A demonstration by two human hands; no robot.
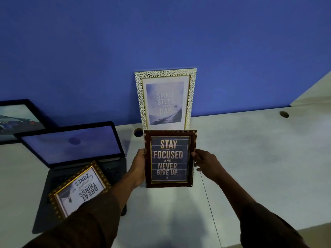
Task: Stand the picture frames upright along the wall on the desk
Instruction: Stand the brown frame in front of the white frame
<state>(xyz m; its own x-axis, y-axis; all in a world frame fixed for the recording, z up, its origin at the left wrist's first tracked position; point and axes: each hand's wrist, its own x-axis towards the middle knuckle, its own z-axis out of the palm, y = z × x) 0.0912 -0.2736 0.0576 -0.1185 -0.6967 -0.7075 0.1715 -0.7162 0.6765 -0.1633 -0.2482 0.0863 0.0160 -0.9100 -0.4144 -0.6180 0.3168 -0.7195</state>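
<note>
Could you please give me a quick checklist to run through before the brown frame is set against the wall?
1. Grip: left hand and right hand hold the brown frame by its side edges: ok.
2. Frame upright, text right way up: ok.
3. Wall spot right of the white frame free: ok.
4. White frame already standing at the wall: ok.
5. Rear stand on the brown frame opened: cannot tell.
6. Gold frame still lying on the laptop: not ok.

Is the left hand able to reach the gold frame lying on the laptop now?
Probably not yet: the left hand grips the brown frame together with the right hand. Otherwise the gold frame lies close, unobstructed.
</note>
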